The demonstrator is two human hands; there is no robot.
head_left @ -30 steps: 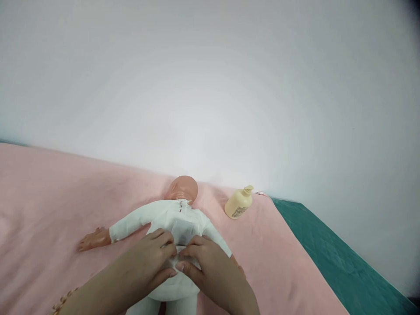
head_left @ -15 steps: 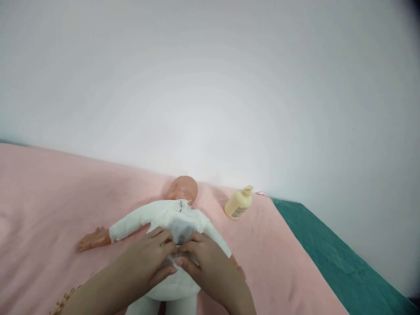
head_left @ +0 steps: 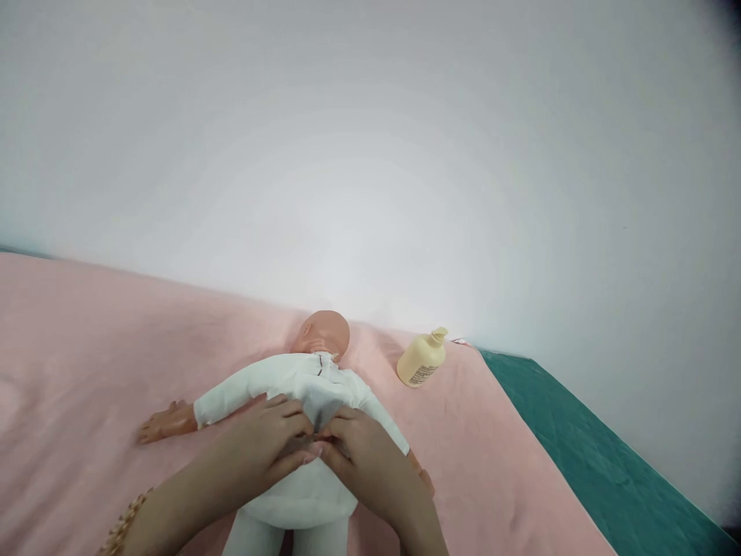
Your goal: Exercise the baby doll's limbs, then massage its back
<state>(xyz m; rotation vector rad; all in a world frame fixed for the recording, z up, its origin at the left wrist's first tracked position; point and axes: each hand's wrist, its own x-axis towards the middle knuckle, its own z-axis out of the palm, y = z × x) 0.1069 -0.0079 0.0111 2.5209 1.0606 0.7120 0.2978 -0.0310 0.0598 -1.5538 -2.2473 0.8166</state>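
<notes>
Just in from the far edge of the pink sheet, where it meets the wall, the doll lies lengthwise, head towards that edge and legs running out of view at the bottom. No face shows, so it seems to be face down; the dark stitching at the neck suggests that this side carries the seam. Its arms spread wide on the sheet, which probably keeps the soft body flat and leaves the middle free to work on. Both hands meet there, just below a grey patch in the white cloth, their tips almost touching. The right hand has thumb and forefinger pinched together, apparently clamped on a bit of that cloth. The left hand faces it with curled fingers, its thumb a little apart from the forefinger; whether it grips cloth too I cannot tell. Working from opposite sides likely steadies the loose fabric so that one hand can resist the other. The wrists come in low over the legs, leaving the patch in sight. A pale yellow pump bottle stands near the sheet's far right corner, beyond the doll's arm, seemingly within reach yet clear of the elbows; past the sheet's right edge shows a green surface
</notes>
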